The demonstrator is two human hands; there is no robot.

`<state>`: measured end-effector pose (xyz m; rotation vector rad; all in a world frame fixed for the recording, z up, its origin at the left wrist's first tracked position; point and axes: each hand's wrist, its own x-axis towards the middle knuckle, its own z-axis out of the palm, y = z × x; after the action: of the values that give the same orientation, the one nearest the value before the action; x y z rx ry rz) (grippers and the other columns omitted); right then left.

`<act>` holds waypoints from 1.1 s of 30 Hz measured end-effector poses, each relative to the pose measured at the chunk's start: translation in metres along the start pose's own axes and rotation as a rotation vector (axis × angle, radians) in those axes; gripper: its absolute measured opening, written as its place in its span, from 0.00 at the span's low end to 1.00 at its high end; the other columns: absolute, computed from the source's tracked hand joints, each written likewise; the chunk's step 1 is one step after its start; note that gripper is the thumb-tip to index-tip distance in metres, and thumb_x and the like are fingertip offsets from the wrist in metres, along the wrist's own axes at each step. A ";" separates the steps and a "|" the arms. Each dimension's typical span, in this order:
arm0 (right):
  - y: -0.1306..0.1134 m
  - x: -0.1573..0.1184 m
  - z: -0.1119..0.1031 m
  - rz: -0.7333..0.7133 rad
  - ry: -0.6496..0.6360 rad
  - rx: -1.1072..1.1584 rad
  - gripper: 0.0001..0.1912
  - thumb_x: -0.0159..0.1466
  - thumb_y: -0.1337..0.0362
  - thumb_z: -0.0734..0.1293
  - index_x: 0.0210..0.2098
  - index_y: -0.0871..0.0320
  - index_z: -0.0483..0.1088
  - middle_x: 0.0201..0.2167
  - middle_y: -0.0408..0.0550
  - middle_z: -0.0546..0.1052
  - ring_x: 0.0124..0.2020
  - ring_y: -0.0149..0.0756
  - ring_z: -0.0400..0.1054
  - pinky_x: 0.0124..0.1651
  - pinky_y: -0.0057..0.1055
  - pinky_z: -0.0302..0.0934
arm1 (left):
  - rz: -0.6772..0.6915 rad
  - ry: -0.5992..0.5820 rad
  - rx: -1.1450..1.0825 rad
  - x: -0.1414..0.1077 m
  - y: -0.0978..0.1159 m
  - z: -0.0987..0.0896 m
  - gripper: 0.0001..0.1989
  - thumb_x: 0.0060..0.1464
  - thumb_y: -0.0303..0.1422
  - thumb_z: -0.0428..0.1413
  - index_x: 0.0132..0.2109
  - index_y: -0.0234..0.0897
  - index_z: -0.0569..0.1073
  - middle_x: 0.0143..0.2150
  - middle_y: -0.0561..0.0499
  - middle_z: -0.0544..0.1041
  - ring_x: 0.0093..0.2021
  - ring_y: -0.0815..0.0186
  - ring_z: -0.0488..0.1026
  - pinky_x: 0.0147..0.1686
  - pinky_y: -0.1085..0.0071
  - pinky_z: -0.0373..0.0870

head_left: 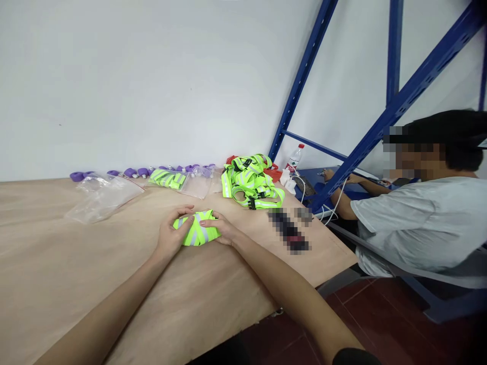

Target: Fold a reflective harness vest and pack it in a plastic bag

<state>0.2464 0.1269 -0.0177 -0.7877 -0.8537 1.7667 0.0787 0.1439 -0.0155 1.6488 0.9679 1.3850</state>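
Note:
A folded neon-yellow reflective strap [198, 235] with silver bands is held between both my hands, just over the table. My left hand [173, 228] grips its left end, thumb on top. On its right end, my right hand [224, 229] closes with the thumb across the front; some fingers are hidden behind the bundle. Beyond my right hand lies a loose heap of similar reflective straps [249, 182] with black buckles. Further back, a clear bag with a folded yellow piece [167, 178] in it lies near the wall.
Clear plastic bags [102, 195] lie at the back left, before a row of purple objects [131, 173]. A blurred dark item [289, 230] is near the table's right edge. A red-capped bottle [295, 158] stands by the blue metal frame [300, 76]. Another person [422, 218] sits at the right.

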 end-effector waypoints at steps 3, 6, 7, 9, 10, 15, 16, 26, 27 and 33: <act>-0.004 0.001 -0.002 -0.033 0.043 -0.030 0.28 0.40 0.63 0.83 0.38 0.59 0.72 0.34 0.43 0.77 0.33 0.35 0.71 0.37 0.30 0.66 | 0.007 -0.033 -0.004 0.004 -0.006 0.003 0.15 0.55 0.44 0.58 0.41 0.36 0.75 0.49 0.42 0.78 0.52 0.53 0.75 0.55 0.57 0.67; -0.008 0.000 -0.004 -0.094 0.077 -0.086 0.26 0.41 0.63 0.82 0.37 0.58 0.72 0.33 0.43 0.76 0.33 0.34 0.69 0.36 0.28 0.65 | -0.040 -0.047 -0.009 0.008 -0.009 0.005 0.18 0.57 0.45 0.56 0.47 0.37 0.72 0.48 0.43 0.78 0.50 0.55 0.75 0.52 0.59 0.69; -0.009 -0.001 -0.005 -0.116 0.085 -0.103 0.25 0.41 0.63 0.81 0.37 0.58 0.72 0.33 0.42 0.76 0.32 0.34 0.69 0.36 0.28 0.64 | -0.065 -0.048 -0.002 0.009 -0.009 0.006 0.19 0.57 0.46 0.56 0.48 0.37 0.71 0.48 0.43 0.78 0.50 0.55 0.75 0.52 0.59 0.69; -0.009 0.000 -0.008 -0.155 0.102 -0.128 0.24 0.42 0.63 0.81 0.36 0.58 0.72 0.32 0.42 0.75 0.31 0.33 0.68 0.35 0.28 0.63 | -0.114 -0.055 0.043 0.009 -0.010 0.007 0.20 0.58 0.48 0.54 0.48 0.38 0.70 0.48 0.45 0.78 0.49 0.56 0.75 0.50 0.60 0.69; -0.008 0.000 -0.010 -0.172 0.112 -0.135 0.24 0.42 0.63 0.81 0.36 0.58 0.72 0.32 0.41 0.74 0.31 0.33 0.67 0.35 0.27 0.63 | -0.137 -0.059 0.082 0.009 -0.010 0.007 0.20 0.58 0.48 0.54 0.48 0.38 0.70 0.47 0.45 0.78 0.48 0.56 0.74 0.49 0.61 0.69; -0.005 0.001 -0.014 -0.223 0.168 -0.176 0.22 0.43 0.62 0.80 0.36 0.57 0.72 0.31 0.40 0.73 0.31 0.33 0.66 0.35 0.27 0.62 | -0.221 -0.018 0.276 0.008 -0.008 0.007 0.19 0.58 0.51 0.53 0.45 0.40 0.68 0.41 0.50 0.77 0.39 0.60 0.73 0.38 0.66 0.68; -0.005 0.001 -0.014 -0.226 0.175 -0.183 0.22 0.43 0.62 0.79 0.36 0.57 0.72 0.31 0.40 0.73 0.32 0.33 0.65 0.35 0.28 0.62 | -0.239 -0.016 0.293 0.007 -0.007 0.007 0.19 0.57 0.51 0.53 0.43 0.40 0.68 0.39 0.51 0.77 0.38 0.60 0.73 0.37 0.66 0.68; -0.011 -0.005 -0.012 -0.133 0.125 -0.195 0.23 0.43 0.62 0.80 0.37 0.56 0.72 0.32 0.41 0.73 0.31 0.34 0.67 0.34 0.29 0.63 | -0.277 -0.130 0.025 0.009 -0.001 0.002 0.21 0.51 0.51 0.59 0.37 0.35 0.77 0.34 0.49 0.79 0.34 0.61 0.73 0.34 0.68 0.69; -0.011 -0.005 -0.012 -0.130 0.121 -0.198 0.23 0.43 0.62 0.80 0.37 0.56 0.72 0.31 0.41 0.73 0.31 0.34 0.67 0.34 0.28 0.62 | -0.270 -0.127 0.007 0.010 -0.001 0.002 0.20 0.50 0.50 0.60 0.37 0.35 0.77 0.34 0.49 0.79 0.34 0.61 0.73 0.34 0.68 0.69; -0.011 -0.004 -0.012 -0.110 0.143 -0.193 0.24 0.42 0.64 0.80 0.37 0.56 0.71 0.32 0.41 0.74 0.32 0.35 0.67 0.35 0.29 0.63 | -0.119 -0.081 -0.064 0.009 0.000 0.007 0.15 0.53 0.43 0.59 0.42 0.37 0.75 0.42 0.47 0.80 0.45 0.59 0.76 0.47 0.65 0.71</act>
<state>0.2629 0.1289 -0.0150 -0.9624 -0.9619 1.5281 0.0866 0.1513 -0.0127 1.5624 0.9498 1.2472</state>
